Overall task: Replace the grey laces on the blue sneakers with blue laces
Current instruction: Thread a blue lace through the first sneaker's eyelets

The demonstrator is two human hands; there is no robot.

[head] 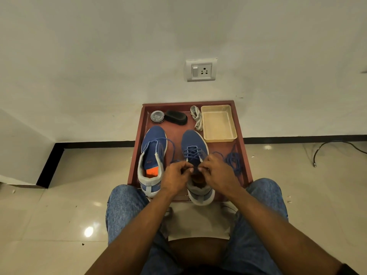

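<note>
Two blue sneakers stand on a reddish-brown table (246, 167). The right sneaker (193, 141) carries a blue lace (193, 153) crossed through its eyelets. My left hand (175, 177) and my right hand (217, 173) meet over its tongue, each pinching an end of that lace. The left sneaker (154, 141) has a loose blue lace (170, 145) running across it, and its orange insole shows. More blue lace (235, 161) lies bunched on the table to the right. A bundle of grey laces (196, 117) lies at the back.
A beige plastic tray (219, 124) stands at the back right of the table. A round tin (157, 116) and a black shoe brush (176, 117) sit at the back left. A wall with a socket (201, 70) rises behind. My knees flank the table's front edge.
</note>
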